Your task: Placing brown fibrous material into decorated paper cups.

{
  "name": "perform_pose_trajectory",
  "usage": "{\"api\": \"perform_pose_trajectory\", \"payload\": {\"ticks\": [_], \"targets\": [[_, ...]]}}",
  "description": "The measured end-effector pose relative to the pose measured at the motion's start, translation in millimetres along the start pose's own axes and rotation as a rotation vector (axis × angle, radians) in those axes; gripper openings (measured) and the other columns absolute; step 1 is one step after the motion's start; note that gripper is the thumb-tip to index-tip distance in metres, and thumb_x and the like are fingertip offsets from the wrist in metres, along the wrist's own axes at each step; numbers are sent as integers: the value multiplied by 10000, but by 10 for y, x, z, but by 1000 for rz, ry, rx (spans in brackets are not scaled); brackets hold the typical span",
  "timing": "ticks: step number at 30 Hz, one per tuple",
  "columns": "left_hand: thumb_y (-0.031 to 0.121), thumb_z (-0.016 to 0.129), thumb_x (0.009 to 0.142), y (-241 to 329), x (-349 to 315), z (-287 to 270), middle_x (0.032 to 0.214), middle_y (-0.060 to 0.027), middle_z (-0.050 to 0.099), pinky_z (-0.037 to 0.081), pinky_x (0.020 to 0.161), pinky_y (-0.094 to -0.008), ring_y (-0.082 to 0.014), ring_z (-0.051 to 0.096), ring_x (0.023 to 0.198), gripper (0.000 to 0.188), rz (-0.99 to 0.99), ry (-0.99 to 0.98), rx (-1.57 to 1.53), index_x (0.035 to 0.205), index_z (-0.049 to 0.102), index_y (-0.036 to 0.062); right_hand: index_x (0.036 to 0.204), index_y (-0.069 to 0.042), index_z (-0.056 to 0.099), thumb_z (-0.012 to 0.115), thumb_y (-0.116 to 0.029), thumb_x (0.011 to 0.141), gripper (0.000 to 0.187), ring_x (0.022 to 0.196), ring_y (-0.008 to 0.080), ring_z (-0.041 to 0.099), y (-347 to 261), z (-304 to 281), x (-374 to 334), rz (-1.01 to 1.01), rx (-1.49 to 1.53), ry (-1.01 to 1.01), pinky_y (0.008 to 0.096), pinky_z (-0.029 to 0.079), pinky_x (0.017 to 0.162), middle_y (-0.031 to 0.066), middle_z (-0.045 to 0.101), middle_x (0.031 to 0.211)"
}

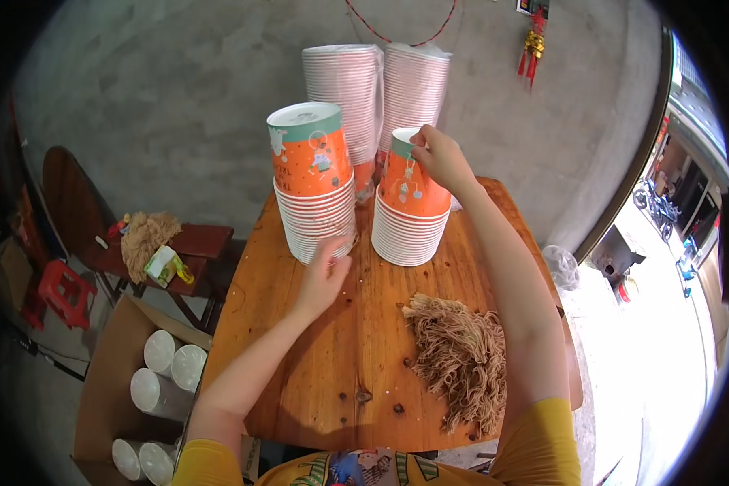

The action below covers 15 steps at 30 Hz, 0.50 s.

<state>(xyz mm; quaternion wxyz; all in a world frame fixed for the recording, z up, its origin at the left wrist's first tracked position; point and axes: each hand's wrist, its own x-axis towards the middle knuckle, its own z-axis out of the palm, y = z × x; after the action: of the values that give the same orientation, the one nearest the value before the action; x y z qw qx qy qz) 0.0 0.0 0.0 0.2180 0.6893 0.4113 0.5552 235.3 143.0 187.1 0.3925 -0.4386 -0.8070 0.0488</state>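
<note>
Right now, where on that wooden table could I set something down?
The table shows mostly bare wood between the left forearm and the brown strand bundle. The far end is crowded: the left cup stack by the left hand, the right cup stack by the right hand, wrapped stacks behind.

On my feed I see a mustard-yellow top [296, 468] with short sleeves. The left sleeve [206, 463] and the right sleeve [547, 441] look plain, both ending above the elbow. At the near edge, between them, I make out a printed chest panel [364, 468]: blue and pale patches in the middle, green striped shapes to left and right, details too small to read. Left hand [326, 274] and right hand [443, 156] are bare.
</note>
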Motion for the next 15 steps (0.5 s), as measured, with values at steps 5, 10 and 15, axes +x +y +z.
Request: {"api": "perform_pose_trajectory", "payload": {"ticks": [5, 10, 15], "targets": [[212, 553, 983, -69, 470, 470, 1404, -162, 463, 421, 1002, -336, -227, 459, 1296, 490, -92, -13, -404, 1409, 412, 15, 975, 19, 575, 640, -155, 826, 238, 936, 374, 644, -110, -53, 93, -76, 32, 52, 438, 494, 804, 201, 671, 991], [332, 541, 983, 96, 744, 621, 1433, -194, 435, 362, 1063, -332, -246, 424, 1332, 602, -152, -150, -181, 1445, 360, -10, 982, 2, 589, 637, -194, 828, 254, 935, 361, 651, -74, -423, 204, -93, 71, 137, 428, 496, 826, 206, 671, 1012], [381, 517, 992, 189, 771, 546, 1429, -207, 449, 353, 1074, -339, -238, 457, 1293, 587, -143, -123, -144, 1381, 443, -52, 1004, -10, 593, 640, -228, 895, 249, 897, 174, 629, -254, -1044, 254, -168, 73, 386, 299, 486, 796, 86, 675, 995]]}}
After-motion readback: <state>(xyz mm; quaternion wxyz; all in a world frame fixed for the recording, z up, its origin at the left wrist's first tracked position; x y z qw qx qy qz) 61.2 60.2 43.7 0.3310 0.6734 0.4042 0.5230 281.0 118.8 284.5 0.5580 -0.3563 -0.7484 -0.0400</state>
